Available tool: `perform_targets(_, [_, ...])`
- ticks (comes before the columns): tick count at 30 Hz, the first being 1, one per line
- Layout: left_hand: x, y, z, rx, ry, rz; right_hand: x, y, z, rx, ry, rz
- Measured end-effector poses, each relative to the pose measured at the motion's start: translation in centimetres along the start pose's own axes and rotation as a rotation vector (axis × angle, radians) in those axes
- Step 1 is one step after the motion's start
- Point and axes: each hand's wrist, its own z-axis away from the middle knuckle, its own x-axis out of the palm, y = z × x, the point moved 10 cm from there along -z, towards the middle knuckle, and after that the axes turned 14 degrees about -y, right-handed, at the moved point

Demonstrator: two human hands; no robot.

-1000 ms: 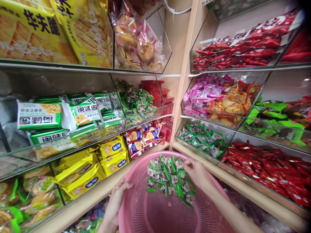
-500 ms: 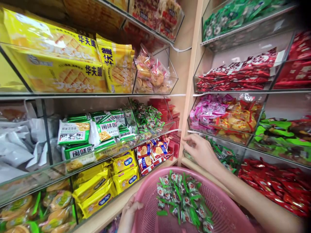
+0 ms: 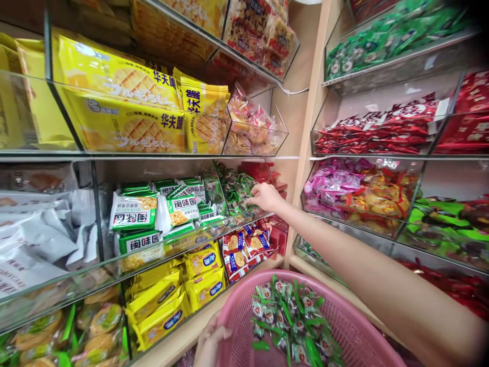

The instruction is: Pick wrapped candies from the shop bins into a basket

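My left hand point(image 3: 212, 342) grips the near rim of a pink plastic basket point(image 3: 353, 339) at the bottom of the view. Inside the basket lies a heap of small green-wrapped candies point(image 3: 292, 321). My right hand point(image 3: 263, 196) reaches up and left into a glass bin of similar green-wrapped candies point(image 3: 234, 189) on the middle shelf. Its fingers curl down onto the candies in that bin; whether they hold one is hidden.
Glass-fronted shelves surround me. Left: yellow wafer packs point(image 3: 126, 120), green biscuit packs point(image 3: 153, 209), yellow packs point(image 3: 183, 285) below. Right shelving holds red packets point(image 3: 378, 130), pink and orange sweets point(image 3: 351, 186) and green packets point(image 3: 382, 43). A wooden post point(image 3: 311, 127) divides the two sides.
My right hand rose from the basket's candies, passed the lower right bin and reached left into the green candy bin. The view tilted upward; my left hand stayed on the basket rim.
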Motion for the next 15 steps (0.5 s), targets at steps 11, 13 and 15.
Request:
perform_targets(11, [-0.7,-0.8,-0.4,-0.029,-0.008,-0.026,-0.5,2.4,-0.1,0.102,0.129,-0.227])
perform_targets(13, [-0.8,-0.8,-0.3,-0.031,0.005,-0.023,-0.8,2.9,-0.1,0.107,0.162,-0.293])
perform_targets(15, [-0.6,-0.7,-0.4,-0.022,-0.007,-0.001,-1.2,3.2,0.0,0.106,0.194,-0.369])
